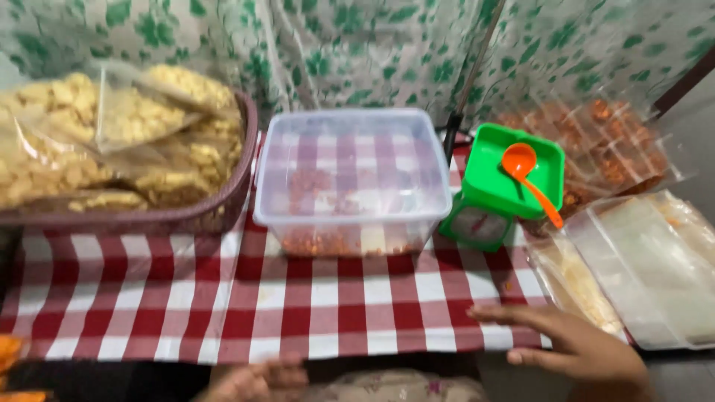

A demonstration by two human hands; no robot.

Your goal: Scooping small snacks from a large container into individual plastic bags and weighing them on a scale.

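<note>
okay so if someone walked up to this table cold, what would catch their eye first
Probably the bright green plastic kitchen scale right of centre, with an orange plastic spoon lying in its tray. Next, the clear plastic tub mid-table on the red-and-white checked cloth, and the purple woven basket of bagged yellow snacks at far left.

I see my right hand [577,346] lying flat and open on the checked cloth [298,298] at the near edge of the surface, just beside the clear bags [648,268]. My left hand [257,380] is blurred, low at the edge. Behind stand a clear tub [350,179], a basket [223,201] and a green scale [499,186] with an orange spoon [525,175].
</note>
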